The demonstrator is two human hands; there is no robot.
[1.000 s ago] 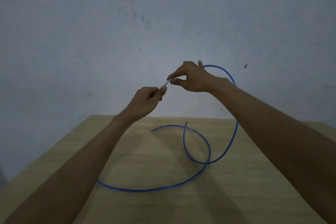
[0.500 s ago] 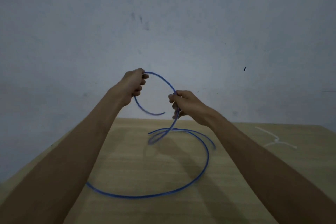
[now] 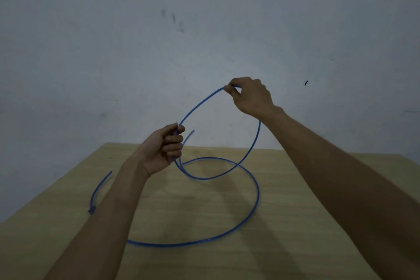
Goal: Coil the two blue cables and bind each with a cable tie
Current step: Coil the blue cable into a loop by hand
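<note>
item: blue cable (image 3: pixel 257 188), one length in view.

location: partly raised, partly on the table (image 3: pixel 306 223). one loop stands in the air between the two hands, in front of the wall (image 3: pixel 136 29). the rest lies in a wide open curve on the wood and passes out of sight behind the left forearm. a short stretch with a darker tip shows near the table's left edge. it is probably the far end of the same cable, but the join is hidden.

left hand (image 3: pixel 162 148): fingers curled round the cable where the loop closes. two strands drop from below the fist, and a short free end sticks up just beside the fingers.

right hand (image 3: pixel 252 98): higher and to the right, pinching the top of the loop between thumb and fingertips.

progress: judged early. the first turn of the first coil is formed and gathered in the left fist. most of the length lies uncoiled on the table.

outstanding: draw the loose length into further turns, bind the coil with a tie, then do the same for the second cable.

not in view: the second blue cable and any cable tie. nothing is bound, as far as can be seen.
</note>
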